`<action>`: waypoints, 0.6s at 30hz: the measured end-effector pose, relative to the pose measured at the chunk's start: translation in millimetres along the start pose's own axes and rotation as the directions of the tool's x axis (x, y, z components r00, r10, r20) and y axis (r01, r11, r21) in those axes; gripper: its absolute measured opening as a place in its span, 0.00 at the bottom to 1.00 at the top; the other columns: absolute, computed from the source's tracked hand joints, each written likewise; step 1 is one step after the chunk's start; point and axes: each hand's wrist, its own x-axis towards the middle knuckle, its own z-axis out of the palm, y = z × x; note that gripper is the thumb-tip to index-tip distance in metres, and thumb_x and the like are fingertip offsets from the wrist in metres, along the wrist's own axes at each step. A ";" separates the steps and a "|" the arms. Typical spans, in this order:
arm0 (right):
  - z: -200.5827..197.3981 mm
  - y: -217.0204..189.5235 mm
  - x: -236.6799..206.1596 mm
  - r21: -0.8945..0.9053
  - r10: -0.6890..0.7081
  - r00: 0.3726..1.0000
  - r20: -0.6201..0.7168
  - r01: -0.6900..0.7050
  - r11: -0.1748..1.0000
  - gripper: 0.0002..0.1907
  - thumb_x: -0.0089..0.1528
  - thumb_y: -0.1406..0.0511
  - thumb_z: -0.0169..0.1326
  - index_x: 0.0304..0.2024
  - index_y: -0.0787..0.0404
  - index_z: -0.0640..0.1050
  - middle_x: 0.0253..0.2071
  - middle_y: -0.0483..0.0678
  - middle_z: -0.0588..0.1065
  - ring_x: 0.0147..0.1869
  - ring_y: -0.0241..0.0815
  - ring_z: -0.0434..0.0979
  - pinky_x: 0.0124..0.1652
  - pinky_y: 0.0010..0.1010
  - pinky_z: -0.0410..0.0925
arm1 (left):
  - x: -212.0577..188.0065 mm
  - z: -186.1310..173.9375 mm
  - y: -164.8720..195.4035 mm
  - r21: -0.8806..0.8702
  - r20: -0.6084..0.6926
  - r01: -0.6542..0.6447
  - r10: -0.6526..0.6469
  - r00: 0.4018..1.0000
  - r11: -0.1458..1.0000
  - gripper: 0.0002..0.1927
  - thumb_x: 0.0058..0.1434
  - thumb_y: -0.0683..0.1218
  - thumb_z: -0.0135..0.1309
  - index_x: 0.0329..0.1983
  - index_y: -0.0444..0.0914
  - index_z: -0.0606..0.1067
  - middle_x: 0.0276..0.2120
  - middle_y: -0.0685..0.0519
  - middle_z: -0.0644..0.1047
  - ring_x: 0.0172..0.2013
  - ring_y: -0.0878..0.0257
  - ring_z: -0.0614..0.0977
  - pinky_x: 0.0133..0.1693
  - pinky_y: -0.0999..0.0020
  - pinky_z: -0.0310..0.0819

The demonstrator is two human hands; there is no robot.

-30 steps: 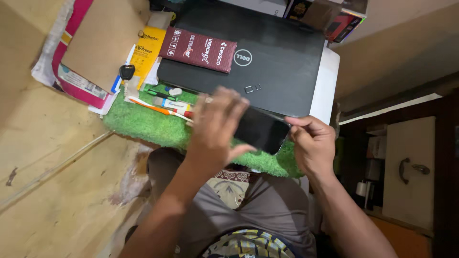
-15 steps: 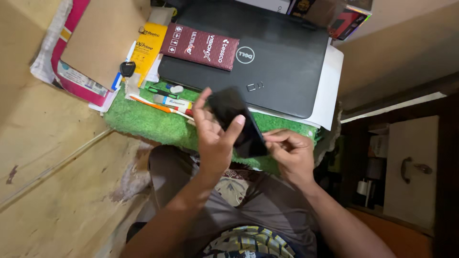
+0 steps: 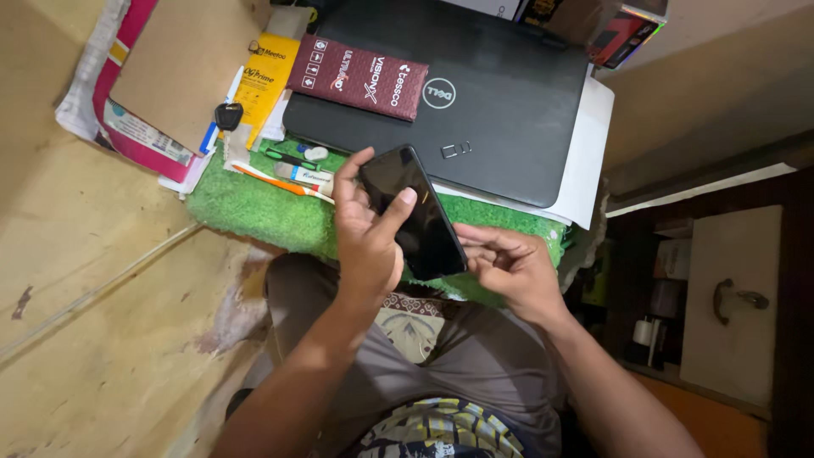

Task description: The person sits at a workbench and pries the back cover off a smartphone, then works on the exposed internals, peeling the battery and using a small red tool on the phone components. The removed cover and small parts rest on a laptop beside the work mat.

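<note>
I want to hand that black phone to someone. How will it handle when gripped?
The black phone looks rigid and flat. Its glossy face is probably slippery, so the left hand grips its edges. It is likely fragile if dropped onto the floor.

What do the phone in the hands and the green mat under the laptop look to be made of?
Phone: front looks like glossy black glass, smooth with a faint sheen; left hand holds it. Green mat: seemingly synthetic turf, with short fuzzy fibres and a matte surface. Laptop lid: matte dark, probably plastic.

phone's [image 3: 413, 210] left edge behind left-hand fingers [image 3: 373, 225]; laptop [image 3: 475, 102] top cropped
</note>
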 end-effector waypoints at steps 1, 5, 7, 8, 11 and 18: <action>-0.2 0.5 -1.1 -0.010 -0.002 1.000 -0.006 0.002 1.000 0.29 0.59 0.81 0.50 0.64 0.68 0.76 0.49 0.45 0.79 0.45 0.27 0.74 0.47 0.20 0.68 | 0.0 0.0 -0.3 -0.007 -0.002 0.002 -0.002 1.000 1.000 0.32 0.64 0.30 0.55 0.70 0.36 0.60 0.53 0.47 0.74 0.52 0.62 0.77 0.58 0.65 0.73; 1.4 4.2 -1.9 -0.056 -0.034 0.998 -0.050 0.031 0.998 0.31 0.57 0.82 0.50 0.64 0.68 0.77 0.47 0.44 0.79 0.43 0.27 0.73 0.44 0.20 0.67 | 0.4 -1.2 -1.1 0.029 0.002 -0.021 0.021 1.000 0.999 0.32 0.65 0.30 0.55 0.70 0.37 0.60 0.52 0.48 0.75 0.52 0.62 0.77 0.58 0.66 0.72; 1.6 5.0 -1.1 -0.082 -0.045 0.997 -0.067 0.040 0.996 0.30 0.56 0.82 0.50 0.62 0.69 0.78 0.47 0.44 0.79 0.44 0.28 0.74 0.45 0.20 0.68 | -1.1 -1.3 -2.1 0.051 0.010 -0.031 0.030 0.999 0.998 0.32 0.65 0.30 0.55 0.69 0.37 0.60 0.53 0.48 0.75 0.53 0.62 0.77 0.59 0.66 0.72; 1.4 5.1 0.1 -0.094 -0.045 0.997 -0.068 0.039 0.995 0.29 0.56 0.82 0.50 0.60 0.69 0.77 0.47 0.44 0.80 0.45 0.28 0.76 0.47 0.20 0.69 | -1.9 -1.0 -3.0 0.048 0.016 -0.028 0.027 1.000 0.998 0.32 0.65 0.30 0.55 0.69 0.37 0.60 0.53 0.48 0.74 0.53 0.62 0.77 0.59 0.67 0.72; 1.7 4.5 2.6 -0.100 -0.065 0.995 -0.075 0.057 0.993 0.26 0.55 0.81 0.50 0.57 0.69 0.78 0.46 0.45 0.80 0.48 0.29 0.79 0.50 0.21 0.71 | -5.2 0.9 -6.8 0.088 0.059 -0.045 0.040 0.997 0.995 0.32 0.65 0.30 0.55 0.70 0.37 0.60 0.53 0.49 0.74 0.53 0.63 0.76 0.59 0.68 0.71; 11.3 -8.8 3.1 -0.073 -0.079 0.990 -0.117 0.071 0.995 0.31 0.57 0.80 0.52 0.65 0.68 0.73 0.40 0.44 0.78 0.38 0.27 0.74 0.40 0.19 0.68 | -14.0 7.5 -9.8 0.339 0.191 -0.011 -0.058 0.980 0.941 0.40 0.61 0.31 0.54 0.76 0.37 0.56 0.60 0.50 0.70 0.59 0.63 0.74 0.64 0.66 0.68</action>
